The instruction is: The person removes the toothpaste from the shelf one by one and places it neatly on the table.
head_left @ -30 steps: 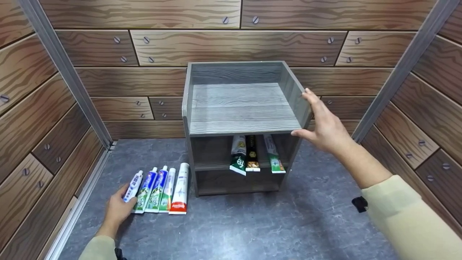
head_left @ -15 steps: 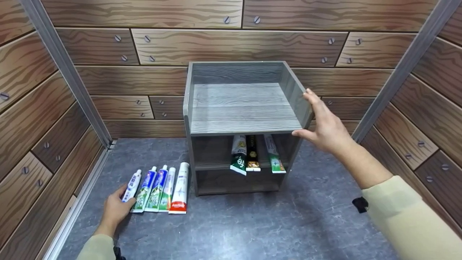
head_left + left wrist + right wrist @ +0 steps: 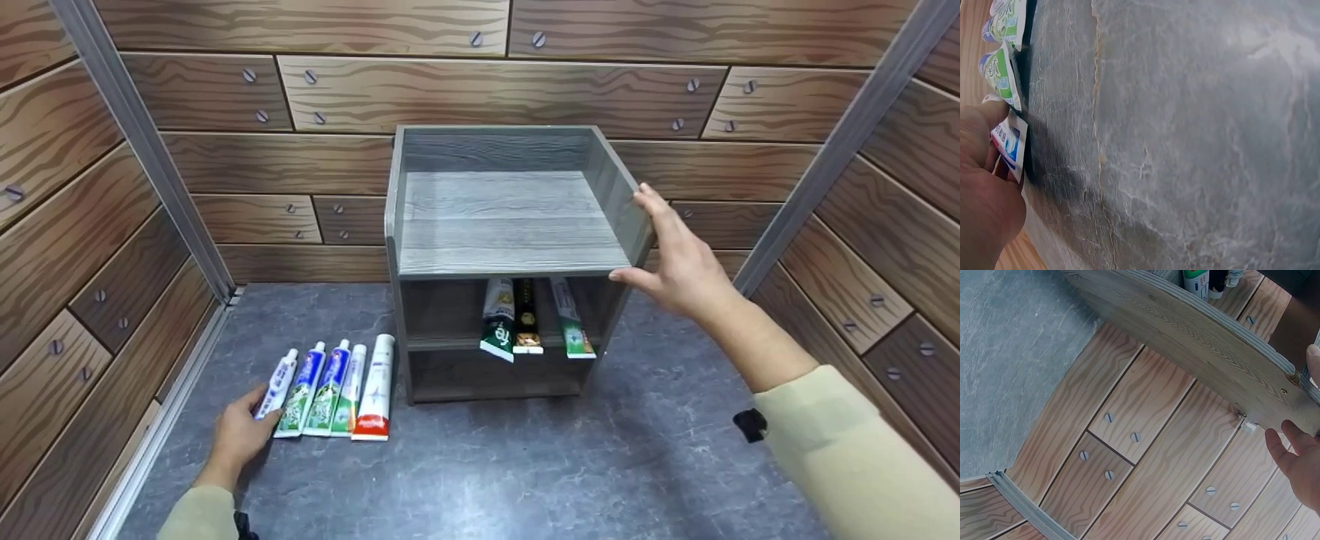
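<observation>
At the left end of a row on the floor, my left hand pinches a white and blue toothpaste tube between thumb and fingers. The flat end of that tube shows past the thumb in the left wrist view. Beside it lie two blue and green tubes, a slimmer white and green tube and a larger white tube with a red end. My right hand touches the right side of a grey wooden shelf unit, fingers extended and thumb at the front edge.
Three more tubes lie on the unit's middle shelf, ends jutting forward: a dark green and white tube, a black and gold tube and a white and green tube. Wood-patterned walls enclose the grey marbled floor.
The view has shifted slightly. Both hands keep their places, the left at the leftmost tube and the right at the shelf unit.
</observation>
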Tool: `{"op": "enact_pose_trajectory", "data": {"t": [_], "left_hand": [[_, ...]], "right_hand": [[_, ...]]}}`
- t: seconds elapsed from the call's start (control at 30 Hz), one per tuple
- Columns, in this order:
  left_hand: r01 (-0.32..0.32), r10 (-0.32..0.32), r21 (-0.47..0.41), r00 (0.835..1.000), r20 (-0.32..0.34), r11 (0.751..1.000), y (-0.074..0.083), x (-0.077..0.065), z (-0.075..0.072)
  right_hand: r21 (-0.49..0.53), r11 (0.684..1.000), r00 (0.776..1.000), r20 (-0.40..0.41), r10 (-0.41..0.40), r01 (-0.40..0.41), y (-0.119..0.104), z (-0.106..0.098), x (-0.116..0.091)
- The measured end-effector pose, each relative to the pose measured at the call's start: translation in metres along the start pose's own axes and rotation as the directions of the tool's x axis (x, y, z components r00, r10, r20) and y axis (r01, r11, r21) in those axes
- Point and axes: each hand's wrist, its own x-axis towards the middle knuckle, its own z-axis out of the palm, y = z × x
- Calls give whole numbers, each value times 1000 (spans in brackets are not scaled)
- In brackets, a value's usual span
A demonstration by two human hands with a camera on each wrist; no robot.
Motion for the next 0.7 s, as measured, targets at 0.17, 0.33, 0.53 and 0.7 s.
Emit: {"op": "enact_pose_trajectory", "data": {"t": [0.17,0.33,0.53,0.7], "left_hand": [[-3,3,12,1000,-1,1000,0,-1,1],[-16,16,-2,1000,15,1000,0,-1,0],[-16,16,-7,1000,0,1000,1,-4,-2],[-25,25,5,999,-32,1000,6,-7,-6]], "right_hand": [[3,1000,1000,-5,-5,5,1,0,0],[6,1000,1000,-3,0,0,1,0,0],[4,1000,1000,3,8,-8,0,-1,0],[-5,1000,1000,-1,4,-4,0,0,1]]}}
